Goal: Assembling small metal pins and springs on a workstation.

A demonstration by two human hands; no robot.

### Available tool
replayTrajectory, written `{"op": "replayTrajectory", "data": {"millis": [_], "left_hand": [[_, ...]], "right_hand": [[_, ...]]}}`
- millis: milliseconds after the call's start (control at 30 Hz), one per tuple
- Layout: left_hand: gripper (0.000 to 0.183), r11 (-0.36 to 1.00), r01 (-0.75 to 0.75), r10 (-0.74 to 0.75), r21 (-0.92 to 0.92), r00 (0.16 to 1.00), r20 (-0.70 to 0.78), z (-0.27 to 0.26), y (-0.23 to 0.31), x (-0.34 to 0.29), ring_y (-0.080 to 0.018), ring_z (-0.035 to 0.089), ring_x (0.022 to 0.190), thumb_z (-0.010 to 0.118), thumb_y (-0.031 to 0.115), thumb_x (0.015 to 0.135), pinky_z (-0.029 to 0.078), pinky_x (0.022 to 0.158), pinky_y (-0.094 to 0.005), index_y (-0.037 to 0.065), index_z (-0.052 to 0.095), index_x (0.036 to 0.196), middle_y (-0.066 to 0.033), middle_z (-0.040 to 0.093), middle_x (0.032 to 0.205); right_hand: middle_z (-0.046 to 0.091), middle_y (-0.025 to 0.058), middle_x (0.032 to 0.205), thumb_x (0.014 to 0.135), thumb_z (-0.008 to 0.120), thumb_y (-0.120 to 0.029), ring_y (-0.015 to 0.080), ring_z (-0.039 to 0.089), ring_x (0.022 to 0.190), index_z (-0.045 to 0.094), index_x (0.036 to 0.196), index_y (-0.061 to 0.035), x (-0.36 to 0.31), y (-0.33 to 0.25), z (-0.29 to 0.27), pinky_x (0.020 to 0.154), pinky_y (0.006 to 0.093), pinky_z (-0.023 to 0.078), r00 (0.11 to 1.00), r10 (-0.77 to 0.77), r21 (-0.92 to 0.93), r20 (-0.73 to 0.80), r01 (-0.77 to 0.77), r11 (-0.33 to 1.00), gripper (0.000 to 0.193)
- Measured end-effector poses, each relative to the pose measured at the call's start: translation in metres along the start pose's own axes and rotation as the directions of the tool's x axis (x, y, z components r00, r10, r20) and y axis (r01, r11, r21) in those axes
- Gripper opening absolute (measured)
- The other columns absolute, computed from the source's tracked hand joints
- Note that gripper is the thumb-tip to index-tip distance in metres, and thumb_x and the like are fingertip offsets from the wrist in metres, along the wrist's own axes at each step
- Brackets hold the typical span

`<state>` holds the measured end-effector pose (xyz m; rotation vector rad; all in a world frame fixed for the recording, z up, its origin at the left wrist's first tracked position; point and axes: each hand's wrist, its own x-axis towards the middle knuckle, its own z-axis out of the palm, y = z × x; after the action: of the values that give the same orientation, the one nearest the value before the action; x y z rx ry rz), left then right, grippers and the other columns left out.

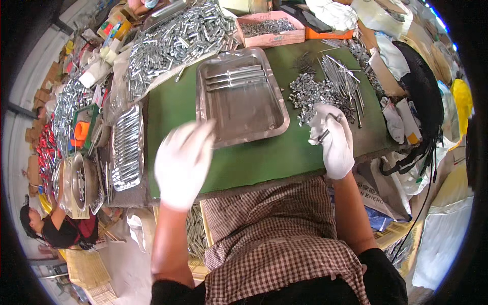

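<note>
My left hand (184, 163), in a white glove and blurred by motion, is above the green mat (249, 162) by the near left corner of a metal tray (244, 141). Its fingers are stretched out and nothing shows in them. Several slim metal rods (236, 77) lie side by side at the far end of the tray. My right hand (334, 142), also gloved, is closed on a short dark metal rod (323, 135), partly covered by the fingers. Just beyond it spreads a heap of small metal pieces (312, 94), with long thin metal pins (341, 76) beside it.
Shiny metal cylinders (183, 40) are piled at the back left. A pink box (272, 38) of small parts stands behind the tray. On the left, another tray (127, 147) holds rows of metal parts. A black fan-like object (419, 96) stands right. Another person (61, 223) is far left.
</note>
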<state>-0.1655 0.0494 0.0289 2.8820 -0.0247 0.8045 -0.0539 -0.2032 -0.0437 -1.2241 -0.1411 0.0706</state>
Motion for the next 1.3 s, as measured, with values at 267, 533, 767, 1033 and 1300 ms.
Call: {"op": "replayTrajectory", "data": {"millis": [267,533,767,1033,1300], "left_hand": [[0.014,0.964,-0.237,0.192,0.119,0.934,0.302,0.113,-0.017,0.117,-0.0319,0.063,0.092,0.065,0.020,0.085,0.050,0.082,-0.0425,0.009,0.065,0.093,-0.0121,0.064,0.091],[0.017,0.970,-0.224,0.243,-0.095,0.923,0.298,0.076,0.003,0.097,-0.0322,0.064,0.089,0.060,0.018,0.088,0.051,0.078,-0.0438,0.010,0.061,0.104,-0.0121,0.063,0.096],[0.031,0.912,-0.341,0.405,-0.227,0.836,0.372,0.042,0.081,0.054,-0.0239,0.064,0.078,0.068,0.024,0.084,0.052,0.066,-0.0353,0.012,0.063,0.111,-0.0073,0.059,0.086],[0.032,0.915,-0.231,0.309,-0.330,0.928,0.208,0.044,0.077,0.021,-0.0232,0.060,0.062,0.072,0.016,0.079,0.050,0.058,-0.0344,0.016,0.067,0.110,-0.0044,0.055,0.074],[0.026,0.932,-0.167,0.241,-0.321,0.948,0.207,0.052,0.088,0.009,-0.0229,0.058,0.056,0.069,0.014,0.080,0.048,0.052,-0.0342,0.022,0.068,0.105,-0.0040,0.054,0.072]], "right_hand": [[0.060,0.0069,0.088,0.101,0.044,-0.029,0.0079,0.048,0.060,0.056,0.122,-0.0013,-0.002,-0.012,-0.001,0.049,0.0208,0.036,0.992,0.063,-0.057,0.105,-0.057,0.997,0.037],[0.064,0.0060,0.093,0.102,0.043,-0.024,0.0041,0.043,0.057,0.056,0.126,-0.0020,-0.023,-0.041,-0.012,0.048,0.0188,0.034,0.950,0.294,-0.124,0.102,-0.281,0.952,0.035],[0.066,0.0059,0.092,0.103,0.045,-0.026,0.0032,0.043,0.053,0.056,0.125,0.0024,-0.020,-0.052,-0.012,0.047,0.0184,0.033,0.909,0.378,-0.117,0.178,-0.362,0.925,0.037],[0.063,0.0009,0.073,0.096,0.058,-0.019,0.0031,0.045,0.053,0.063,0.096,0.0007,-0.022,-0.042,-0.018,0.049,0.0202,0.036,0.914,0.358,-0.532,0.190,-0.211,0.820,0.021],[0.065,0.0103,0.080,0.092,0.064,-0.019,0.0170,0.062,0.073,0.066,0.091,-0.0004,-0.009,-0.033,-0.038,0.069,0.0298,0.049,0.975,0.007,-0.617,0.223,0.136,0.775,0.019]]}}
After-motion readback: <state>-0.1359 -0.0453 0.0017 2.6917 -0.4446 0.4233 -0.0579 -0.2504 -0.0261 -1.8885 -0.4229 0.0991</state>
